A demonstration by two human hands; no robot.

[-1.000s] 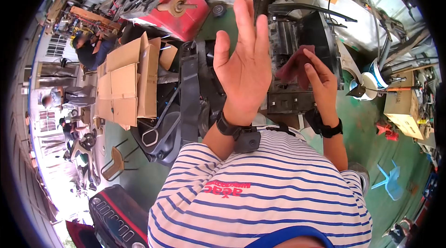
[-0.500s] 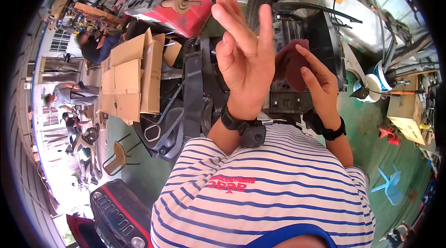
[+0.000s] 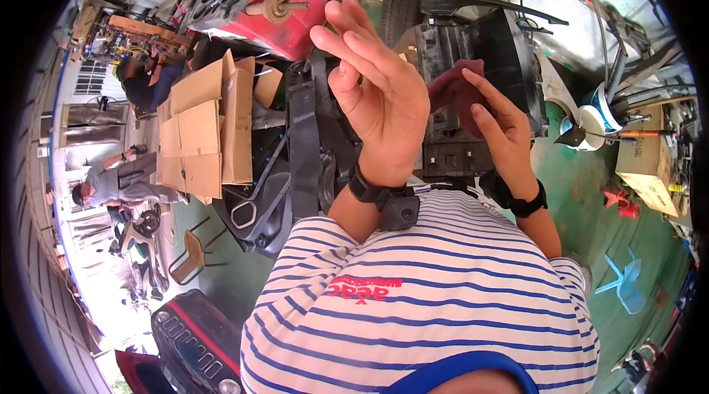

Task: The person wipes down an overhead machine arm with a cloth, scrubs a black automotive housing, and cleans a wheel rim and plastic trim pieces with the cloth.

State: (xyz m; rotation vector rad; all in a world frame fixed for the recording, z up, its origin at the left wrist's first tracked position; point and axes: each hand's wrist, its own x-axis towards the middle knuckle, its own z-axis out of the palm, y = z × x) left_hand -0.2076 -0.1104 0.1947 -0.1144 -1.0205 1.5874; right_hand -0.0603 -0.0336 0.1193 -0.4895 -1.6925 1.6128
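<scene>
My left hand [image 3: 388,91] is raised left of centre, palm towards the camera, with the fingers bent, partly apart and nothing visible in them. To its right, my right hand [image 3: 504,128] pinches a dark red cloth [image 3: 467,102] between thumb and fingers. The cloth's left end reaches the edge of my left hand; whether they touch I cannot tell. Below the cloth lies a dusty black plastic part [image 3: 450,160], with a larger black panel [image 3: 508,54] beside it. Both wrists carry black straps.
Cardboard [image 3: 196,128] and black vehicle parts [image 3: 258,213] are at the left. Behind stand a red cabinet [image 3: 295,21] and a tire [image 3: 399,6]. White buckets [image 3: 591,128] and a blue stool [image 3: 628,287] are at the right. A person [image 3: 122,180] stands far left.
My left hand's fingers have tilted left and bent from a more upright spread. My right hand and the cloth have shifted slightly left. The person at far left has moved.
</scene>
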